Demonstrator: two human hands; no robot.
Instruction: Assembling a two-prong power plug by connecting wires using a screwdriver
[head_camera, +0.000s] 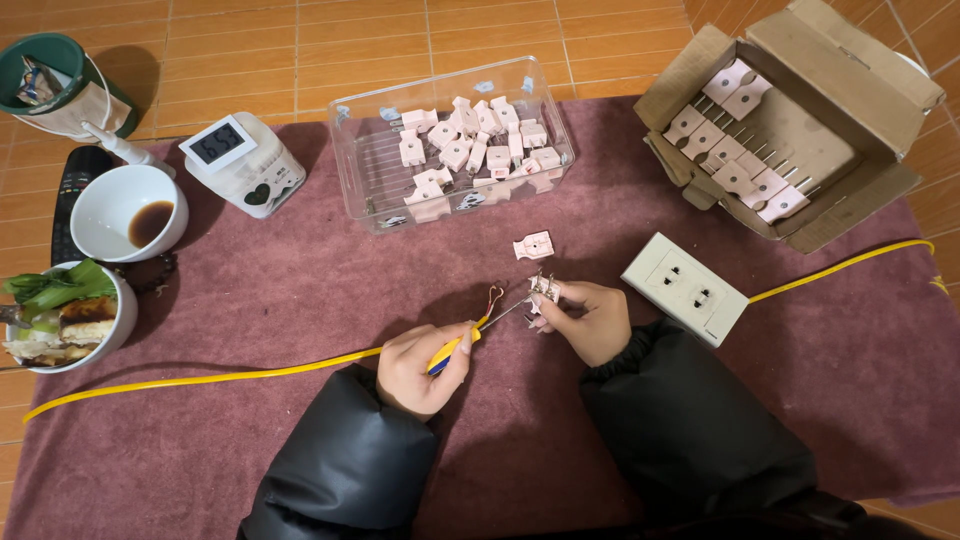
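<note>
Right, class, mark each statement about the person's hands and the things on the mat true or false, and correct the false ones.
1. The left hand holds a screwdriver with a yellow and blue handle. True.
2. The right hand holds a white bowl. False: it holds a small pink plug part; the white bowl stands far left on the floor.
3. The clear plastic tray holds many pink plug parts. True.
4. The cardboard box is shut. False: its flaps are open, showing rows of pink plugs.
5. The white socket box lies right of the right hand, with a yellow cable running from it. True.
</note>
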